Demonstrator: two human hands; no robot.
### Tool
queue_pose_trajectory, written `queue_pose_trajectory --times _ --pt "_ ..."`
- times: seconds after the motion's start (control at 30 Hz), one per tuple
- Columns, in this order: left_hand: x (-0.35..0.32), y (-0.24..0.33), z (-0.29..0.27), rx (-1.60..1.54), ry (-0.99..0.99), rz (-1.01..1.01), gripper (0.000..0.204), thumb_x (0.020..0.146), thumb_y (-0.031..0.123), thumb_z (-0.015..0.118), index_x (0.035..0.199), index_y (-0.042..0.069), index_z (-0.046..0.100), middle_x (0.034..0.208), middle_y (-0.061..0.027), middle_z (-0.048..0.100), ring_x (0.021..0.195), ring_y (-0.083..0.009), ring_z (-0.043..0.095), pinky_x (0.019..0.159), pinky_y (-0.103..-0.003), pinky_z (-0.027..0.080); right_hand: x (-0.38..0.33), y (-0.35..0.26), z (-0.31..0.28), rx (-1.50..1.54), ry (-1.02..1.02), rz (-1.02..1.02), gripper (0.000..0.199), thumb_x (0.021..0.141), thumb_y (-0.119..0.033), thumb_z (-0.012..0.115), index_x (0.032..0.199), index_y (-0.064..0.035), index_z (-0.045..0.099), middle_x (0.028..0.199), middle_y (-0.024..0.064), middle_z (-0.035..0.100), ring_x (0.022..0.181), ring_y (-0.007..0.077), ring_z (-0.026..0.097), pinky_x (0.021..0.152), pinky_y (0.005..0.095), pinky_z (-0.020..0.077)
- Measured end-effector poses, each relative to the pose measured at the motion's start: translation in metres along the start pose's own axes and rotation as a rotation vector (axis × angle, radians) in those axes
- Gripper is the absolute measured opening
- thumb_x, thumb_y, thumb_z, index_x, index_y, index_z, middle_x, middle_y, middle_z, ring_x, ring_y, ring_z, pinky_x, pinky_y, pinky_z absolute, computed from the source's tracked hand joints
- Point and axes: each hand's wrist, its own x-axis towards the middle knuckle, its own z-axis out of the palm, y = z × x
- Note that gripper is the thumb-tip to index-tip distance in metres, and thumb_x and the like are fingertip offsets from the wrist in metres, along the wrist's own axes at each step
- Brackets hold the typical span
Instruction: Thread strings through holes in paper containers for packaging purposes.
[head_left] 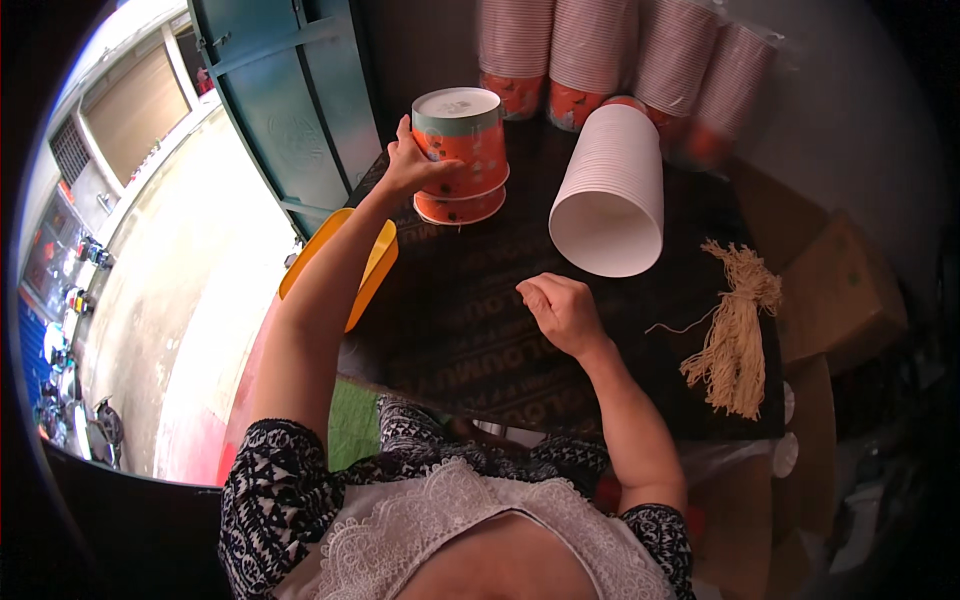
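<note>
My left hand [415, 167] is wrapped round the side of an orange paper tub [475, 150] with a green band, its thumb across the front. The tub stands upside down over another orange tub [460, 208], whose rim shows below it on the dark table. Over the middle of the table, my right hand [565, 312] is closed, fingertips pressed together; whatever they may hold is too small or hidden. Beyond it a nested stack of white paper tubs [612, 185] lies on its side, mouth toward me. Right of that hand lies a tied bundle of cream strings [735, 335], one strand trailing left.
Several tall wrapped stacks of tubs [595, 50] stand along the back. Beside my left forearm sits a yellow plastic tray [375, 270]. A green metal door [290, 100] stands at the left by the bright opening outside. Cardboard boxes [840, 290] are at the right.
</note>
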Motion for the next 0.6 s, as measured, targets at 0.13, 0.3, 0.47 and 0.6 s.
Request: queue_pose_trajectory --times 0.13,0.3,0.47,0.6 --pt "-0.006 -0.001 0.002 0.0 0.02 -0.015 0.143 0.046 0.052 0.089 0.144 -0.008 0.004 0.136 -0.0317 0.033 0.128 -0.0411 0.033 0.108 -0.045 0.032 0.0 0.0 0.001 0.012 -0.009 -0.003 0.021 0.091 -0.016 0.058 0.08 0.0015 0.063 0.07 0.0152 0.062 0.064 0.032 0.061 0.054 0.0376 0.0481" --pt "-0.016 0.011 0.005 0.008 0.031 -0.059 0.138 0.05 0.047 0.09 0.143 -0.011 0.005 0.134 -0.0313 0.038 0.127 -0.0398 0.038 0.106 -0.043 0.035 -0.002 0.0 -0.002 -0.009 -0.021 0.012 0.019 0.091 -0.013 0.056 0.082 0.0031 0.063 0.071 0.0141 0.062 0.064 0.0293 0.061 0.056 0.0348 0.0477" --pt "-0.015 0.013 -0.003 0.039 0.185 0.067 0.134 0.052 0.048 0.09 0.144 -0.006 0.009 0.139 -0.0305 0.031 0.129 -0.0386 0.038 0.103 -0.043 0.039 -0.001 0.001 0.001 -0.006 -0.016 -0.008 0.017 0.089 -0.011 0.056 0.083 0.0031 0.063 0.072 0.0147 0.062 0.065 0.0296 0.062 0.058 0.0352 0.0485" --pt "-0.015 0.032 -0.004 0.069 0.09 0.17 0.123 0.058 0.048 0.087 0.146 0.003 0.015 0.142 -0.0259 0.031 0.129 -0.038 0.038 0.106 -0.044 0.038 -0.002 0.003 -0.001 -0.001 -0.007 0.001 0.02 0.09 -0.015 0.058 0.078 0.0012 0.063 0.07 0.0149 0.062 0.064 0.0324 0.061 0.055 0.0384 0.0481"
